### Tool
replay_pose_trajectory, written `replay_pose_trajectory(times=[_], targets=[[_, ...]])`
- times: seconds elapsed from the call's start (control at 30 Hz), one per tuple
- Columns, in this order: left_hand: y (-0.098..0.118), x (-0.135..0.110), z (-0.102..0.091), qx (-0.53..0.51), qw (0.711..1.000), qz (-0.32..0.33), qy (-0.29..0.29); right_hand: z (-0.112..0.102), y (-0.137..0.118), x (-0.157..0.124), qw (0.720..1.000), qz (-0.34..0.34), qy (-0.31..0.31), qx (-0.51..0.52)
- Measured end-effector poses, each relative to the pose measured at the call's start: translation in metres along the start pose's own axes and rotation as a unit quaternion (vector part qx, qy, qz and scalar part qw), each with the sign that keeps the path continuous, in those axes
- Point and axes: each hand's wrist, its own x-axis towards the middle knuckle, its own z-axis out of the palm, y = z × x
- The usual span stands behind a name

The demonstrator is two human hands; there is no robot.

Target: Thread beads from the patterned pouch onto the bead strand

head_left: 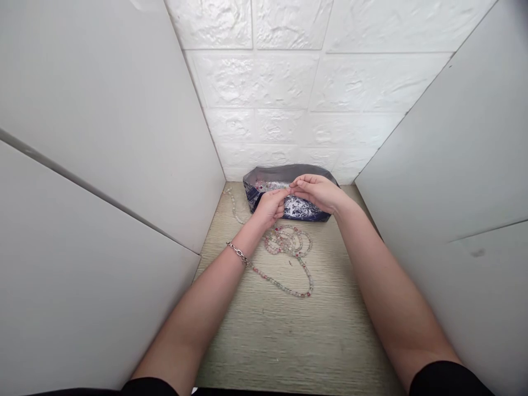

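My left hand (271,205) and my right hand (317,192) meet fingertip to fingertip over a dark blue and white patterned pouch (307,212). Each is closed in a pinch. Whatever lies between the fingertips is too small to make out. The pouch gapes at the top, showing a grey lining and small coloured beads (264,186) inside. Below my hands, a long string of pale green, pink and red beads (289,240) lies in loose loops. One end of beads (234,206) trails off to the left of the pouch.
Everything lies on a light wood-grain surface (284,341). A white brick-patterned wall (284,82) closes off the back, right behind the pouch. Pale panels stand close on the left (103,110) and right (457,154). A chain bracelet (238,253) circles my left wrist.
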Motion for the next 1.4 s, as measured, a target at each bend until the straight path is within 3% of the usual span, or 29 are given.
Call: replay_pose_trajectory(times=[0.13, 0.33, 1.4], targets=[[-0.0003, -0.0001, 0.0001, -0.01, 1.0, 0.006, 0.0, -0.0045, 0.0082, 0.001, 0.999, 0.004, -0.04, 0.021], [-0.0013, 0.0007, -0.0015, 0.002, 1.0, 0.022, -0.007, -0.0061, 0.0091, 0.0006, 0.998, 0.009, -0.052, 0.038], [-0.0016, -0.0002, -0.003, 0.024, 0.999, 0.022, -0.027, -0.0025, 0.0079, -0.0012, 0.998, 0.033, -0.039, 0.03]])
